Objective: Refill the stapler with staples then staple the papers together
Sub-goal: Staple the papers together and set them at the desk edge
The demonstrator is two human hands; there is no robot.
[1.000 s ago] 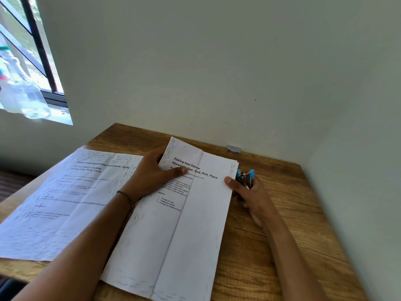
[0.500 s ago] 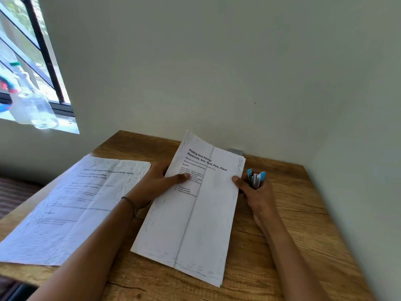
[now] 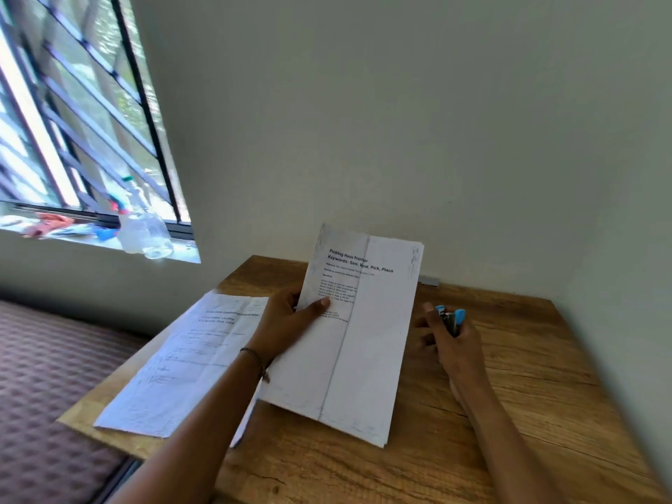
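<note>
My left hand (image 3: pixel 287 321) grips a stack of white printed papers (image 3: pixel 367 343) by its left edge, thumb on top, and holds it lifted and tilted above the wooden table (image 3: pixel 527 412). My right hand (image 3: pixel 452 343) is just right of the papers, apart from them, closed around a small blue and metal stapler (image 3: pixel 451 318) whose front end pokes up out of the fist. A grey strip of staples (image 3: pixel 429 280) lies at the table's back edge by the wall.
Another printed sheet (image 3: pixel 182 361) lies flat on the table's left part, reaching its left edge. A wall stands close behind and to the right. A clear bottle (image 3: pixel 145 227) stands on the window sill at left. A patterned mattress (image 3: pixel 47 387) lies below the table's left side.
My left hand has raised the papers off the table and tilted them upright. My right hand has let go of the papers' right edge and still holds the stapler. The view has tilted up and leftward.
</note>
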